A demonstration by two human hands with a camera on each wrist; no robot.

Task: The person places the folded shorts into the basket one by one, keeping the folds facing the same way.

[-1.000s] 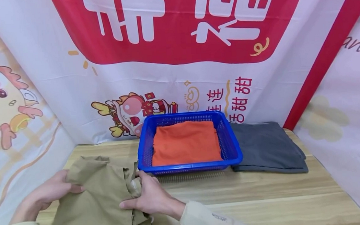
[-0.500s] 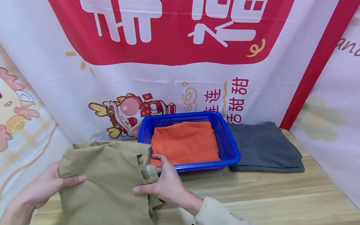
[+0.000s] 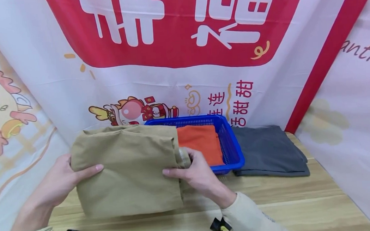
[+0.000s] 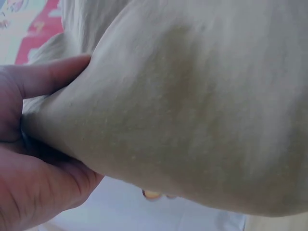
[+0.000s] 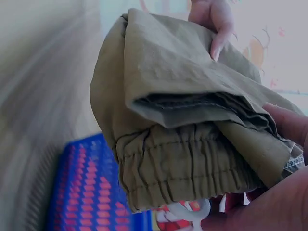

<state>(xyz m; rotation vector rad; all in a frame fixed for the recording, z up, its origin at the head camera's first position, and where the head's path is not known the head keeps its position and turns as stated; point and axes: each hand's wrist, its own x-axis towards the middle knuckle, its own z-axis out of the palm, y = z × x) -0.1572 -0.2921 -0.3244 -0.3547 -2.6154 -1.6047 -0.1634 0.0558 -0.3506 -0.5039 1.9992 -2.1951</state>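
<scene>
Folded khaki pants hang in both hands above the wooden table, in front of the left part of the blue basket. My left hand grips their left edge, thumb on the near face and the other fingers behind. At the right edge my right hand pinches the layers, thumb in front. The right wrist view shows a gathered elastic waistband under an open leg hem. Folded orange cloth lies in the basket, its left part hidden by the pants.
A folded dark grey garment lies on the table to the right of the basket. Behind the table hangs a printed white and red cloth, with more printed cloth along both sides.
Both hands have lifted the khaki pants off the table and carried them up and to the right, so they now overlap the basket's left side. The basket and grey garment have stayed put.
</scene>
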